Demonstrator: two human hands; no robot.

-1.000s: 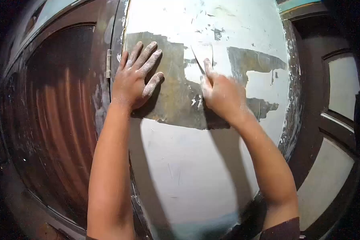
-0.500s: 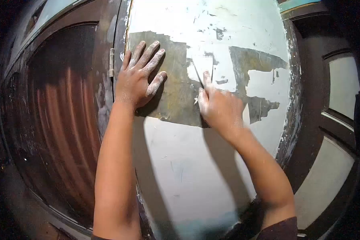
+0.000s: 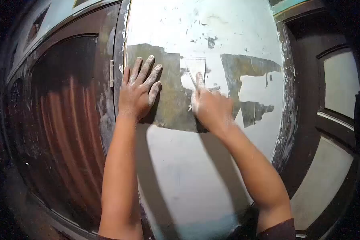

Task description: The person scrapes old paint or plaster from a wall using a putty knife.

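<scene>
My right hand [image 3: 213, 107] is closed around the lower end of a scraper [image 3: 196, 67], with the index finger stretched up along its flat blade. The blade points upward, its wide edge toward the top, and lies over a white area of the wall [image 3: 188, 160], between two grey-brown patches. I cannot tell whether the whole edge touches the surface. White dust coats my index finger and thumb.

My left hand [image 3: 137, 96] grips nothing; it is spread open, palm toward the wall, resting on the larger grey-brown patch [image 3: 171, 94] near its left side. Its fingers point up, the thumb angles out to the right, and they too are whitened with dust.

To the right of the scraper is the smaller grey-brown patch [image 3: 250, 66], with ragged edges. Above both hands the wall is white with small dark marks; below the patches it is pale and smooth, crossed by the shadows of my arms, and bluish near the bottom.

Left of the wall stands a dark wooden door [image 3: 64, 132], with a metal hinge [image 3: 111, 73] just beside my left hand. On the right, past a post [image 3: 288, 96] spotted with white, is dark woodwork [image 3: 308, 96] with pale panels [image 3: 340, 86]. A dark sleeve [image 3: 277, 231] covers my right upper arm.
</scene>
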